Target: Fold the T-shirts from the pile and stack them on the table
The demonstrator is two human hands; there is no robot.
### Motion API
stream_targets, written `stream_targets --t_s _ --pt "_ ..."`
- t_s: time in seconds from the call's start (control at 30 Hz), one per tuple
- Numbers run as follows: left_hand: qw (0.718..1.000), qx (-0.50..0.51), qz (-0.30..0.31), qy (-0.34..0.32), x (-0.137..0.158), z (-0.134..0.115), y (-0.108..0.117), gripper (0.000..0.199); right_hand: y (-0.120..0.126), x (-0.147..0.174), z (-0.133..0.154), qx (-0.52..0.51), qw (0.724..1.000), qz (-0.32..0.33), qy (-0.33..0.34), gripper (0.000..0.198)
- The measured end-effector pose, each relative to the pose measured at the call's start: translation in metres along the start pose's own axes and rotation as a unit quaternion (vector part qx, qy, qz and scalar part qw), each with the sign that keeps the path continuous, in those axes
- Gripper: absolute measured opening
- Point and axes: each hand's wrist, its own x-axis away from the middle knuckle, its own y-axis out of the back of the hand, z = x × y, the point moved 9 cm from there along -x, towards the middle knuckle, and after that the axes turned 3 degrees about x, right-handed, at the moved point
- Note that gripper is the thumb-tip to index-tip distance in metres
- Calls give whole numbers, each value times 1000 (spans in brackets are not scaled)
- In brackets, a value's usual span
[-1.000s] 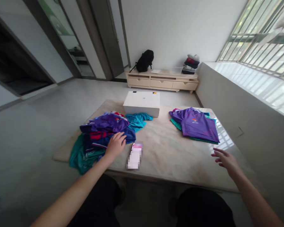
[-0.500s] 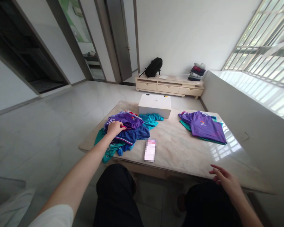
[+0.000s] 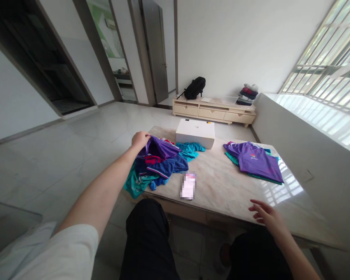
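Observation:
My left hand (image 3: 140, 140) pinches the edge of a purple shirt (image 3: 163, 149) and lifts it at the top of a loose heap of clothes. Beneath it lie a dark blue garment (image 3: 175, 165) with a striped edge, a red piece (image 3: 153, 159) and a green garment (image 3: 137, 186). A teal garment (image 3: 192, 147) spreads out on the heap's right side. My right hand (image 3: 265, 214) hovers over the near table edge with its fingers apart, holding nothing. Farther right, another purple shirt (image 3: 255, 157) lies flat on top of green clothing.
The marble-look table (image 3: 216, 186) carries a white box (image 3: 195, 132) at its far side and a phone-like item (image 3: 188, 186), blurred out, near the front. Beyond stand a low cabinet (image 3: 211, 113), a black backpack (image 3: 195, 88) and a stack of folded clothes (image 3: 247, 95).
My left hand has risen and moved toward the far side, pulling up the purple shirt and baring more of the red piece. My right hand has shifted slightly left. The view has turned a little.

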Motion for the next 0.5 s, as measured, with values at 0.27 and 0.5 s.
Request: stream_targets --t_s 0.27,0.5 --pt "931 124 -124 -321 18 -229 131 28 -134 35 264 -50 950 168 260 71" --pt "870 49 -76 -485 156 -408 163 36 -146 77 394 -25 897 41 439 76"
